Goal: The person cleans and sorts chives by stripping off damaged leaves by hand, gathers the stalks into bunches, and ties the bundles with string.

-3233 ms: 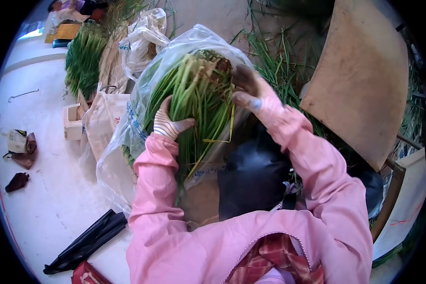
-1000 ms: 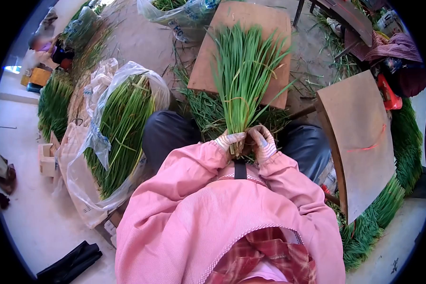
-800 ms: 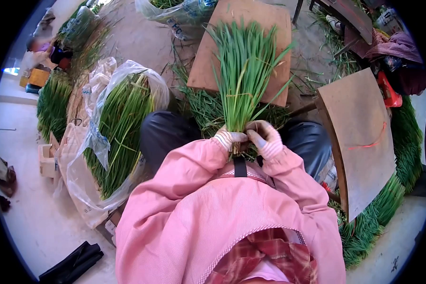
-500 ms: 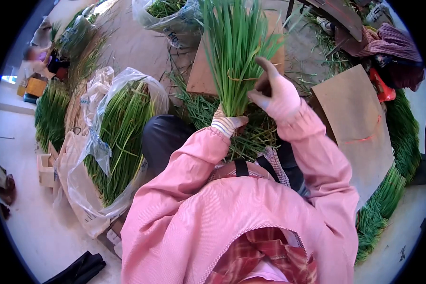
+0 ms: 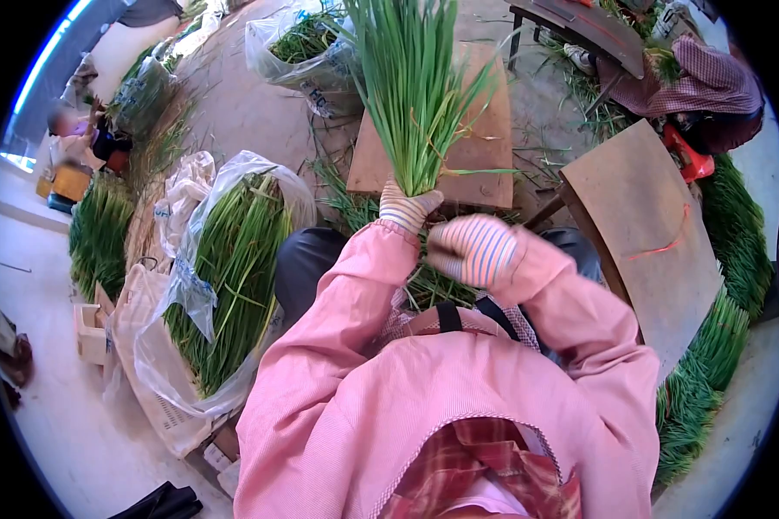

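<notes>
A bundle of long green leafy stalks [image 5: 411, 95] stands upright in my left hand [image 5: 407, 208], whose gloved fingers wrap round its lower end. Just below and to the right is my right hand [image 5: 472, 249], in a striped glove with its back to the camera. Its fingers are curled and blurred, and whether they hold anything is hidden. Behind the bundle lies a low brown board [image 5: 485, 121]. Cut green leaves [image 5: 437, 290] lie beneath my hands.
On the left, a clear plastic bag [image 5: 299, 195] holds more stalks. Another filled bag [image 5: 329, 86] stands behind. A tilted board [image 5: 649, 233] with a red strand is at right, beside piled greens [image 5: 736, 233]. A person in a checked sleeve [image 5: 710, 82] sits back right; another person [image 5: 74, 125] is far left.
The bundle moved from the large bag's opening to in front of me, then up and slightly left with my left hand. My right hand has dropped from beside the stalks to below my left hand.
</notes>
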The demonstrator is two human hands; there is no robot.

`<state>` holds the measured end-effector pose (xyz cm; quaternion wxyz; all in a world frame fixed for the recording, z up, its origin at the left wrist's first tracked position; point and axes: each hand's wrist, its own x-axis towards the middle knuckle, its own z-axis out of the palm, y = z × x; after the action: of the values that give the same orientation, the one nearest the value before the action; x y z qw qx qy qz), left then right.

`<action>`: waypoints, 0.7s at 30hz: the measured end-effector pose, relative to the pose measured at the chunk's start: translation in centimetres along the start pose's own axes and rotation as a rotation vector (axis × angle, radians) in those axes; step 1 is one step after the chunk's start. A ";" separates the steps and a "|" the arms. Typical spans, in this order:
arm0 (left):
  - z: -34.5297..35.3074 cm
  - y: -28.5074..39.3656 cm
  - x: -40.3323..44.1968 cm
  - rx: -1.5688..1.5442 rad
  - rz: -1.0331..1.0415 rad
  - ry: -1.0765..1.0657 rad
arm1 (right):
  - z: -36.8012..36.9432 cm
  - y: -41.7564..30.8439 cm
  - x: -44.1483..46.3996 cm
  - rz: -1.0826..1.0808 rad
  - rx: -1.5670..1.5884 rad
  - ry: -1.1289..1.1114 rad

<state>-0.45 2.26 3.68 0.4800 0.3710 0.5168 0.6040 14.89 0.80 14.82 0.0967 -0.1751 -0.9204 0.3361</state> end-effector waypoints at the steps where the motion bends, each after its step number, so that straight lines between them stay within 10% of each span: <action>1: -0.1 0.4 0.5 0.044 -0.201 0.030 | 1.6 0.8 -0.6 -0.002 0.033 -0.063; 7: 1.2 1.1 0.4 -0.038 -0.014 -0.201 | -4.5 0.4 2.0 0.382 -0.097 0.436; 10: 1.5 1.1 0.7 0.721 0.177 -0.234 | -5.2 4.6 4.2 0.378 -0.315 0.341; 16: 1.4 1.8 0.9 -0.613 -0.304 -0.139 | -4.2 3.4 3.5 0.182 -0.459 0.165; 17: 0.1 -0.9 2.1 -0.200 -0.046 -0.249 | -3.2 3.1 3.1 0.183 -0.407 0.193; 18: 0.2 -0.6 2.3 -0.702 -0.229 -0.167 | -2.1 2.9 2.6 0.184 -0.356 0.220; 21: -0.3 -0.9 1.5 -0.181 -0.052 -0.093 | 1.0 0.9 0.5 0.130 -0.198 0.206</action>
<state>-0.92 3.63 2.65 0.5508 0.3401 0.4467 0.6176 14.37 1.08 13.50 0.1510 -0.2763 -0.9209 0.2297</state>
